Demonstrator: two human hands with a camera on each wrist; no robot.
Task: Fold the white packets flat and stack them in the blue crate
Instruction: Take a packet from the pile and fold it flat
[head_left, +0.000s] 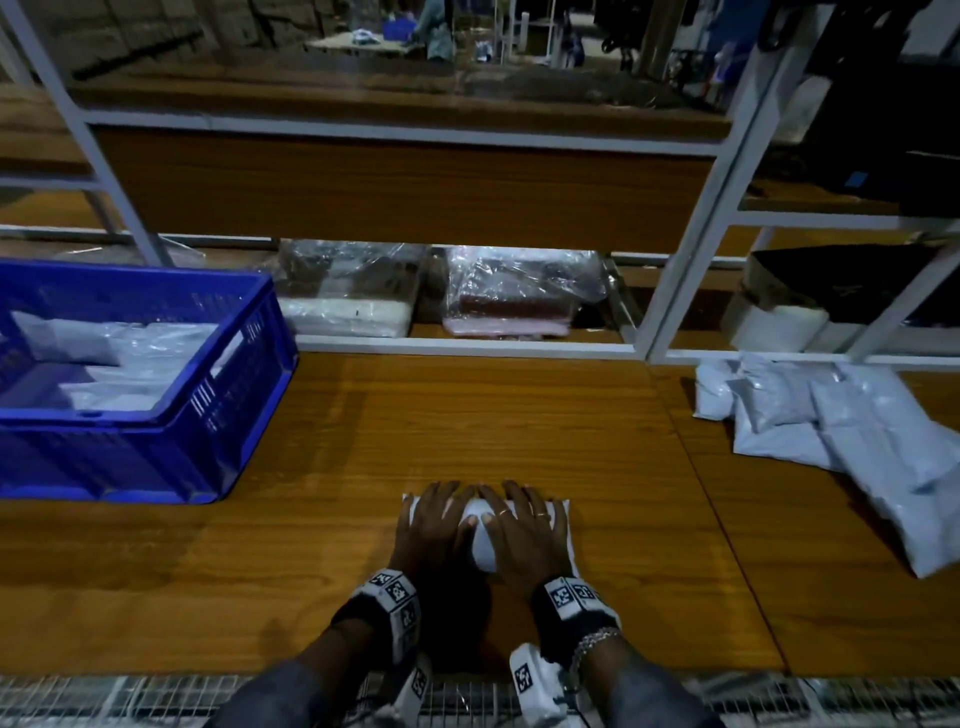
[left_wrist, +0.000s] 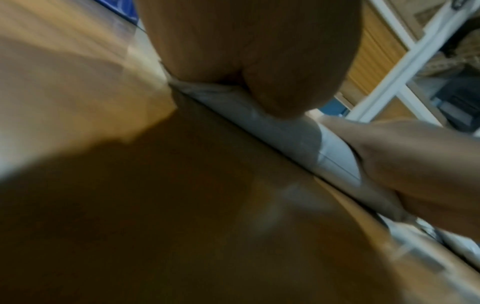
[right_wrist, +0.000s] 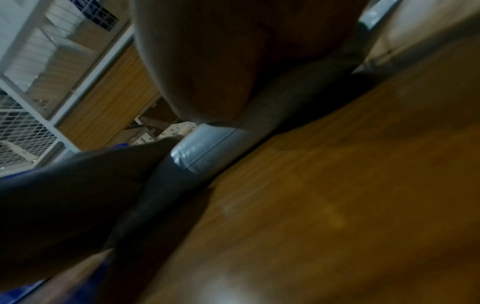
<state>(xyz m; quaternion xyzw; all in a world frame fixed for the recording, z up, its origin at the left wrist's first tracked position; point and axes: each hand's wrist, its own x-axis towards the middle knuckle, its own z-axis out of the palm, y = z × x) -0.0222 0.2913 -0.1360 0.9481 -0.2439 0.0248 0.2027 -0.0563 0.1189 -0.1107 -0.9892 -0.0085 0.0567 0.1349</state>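
Note:
A white packet (head_left: 482, 543) lies on the wooden table near its front edge. My left hand (head_left: 434, 525) and my right hand (head_left: 522, 527) press flat on it side by side, fingers spread and straight, covering most of it. In the left wrist view the packet (left_wrist: 285, 131) shows as a pale strip under the palm. The right wrist view shows the packet (right_wrist: 205, 148) squeezed under the heel of the hand. The blue crate (head_left: 244, 395) stands at the left with several white packets (head_left: 119, 348) inside.
A loose pile of white packets (head_left: 841, 431) lies on the table at the right. Behind the table a white metal shelf frame (head_left: 691, 260) holds clear-wrapped bundles (head_left: 514, 291). Bare wood table (head_left: 467, 415) lies between crate and pile.

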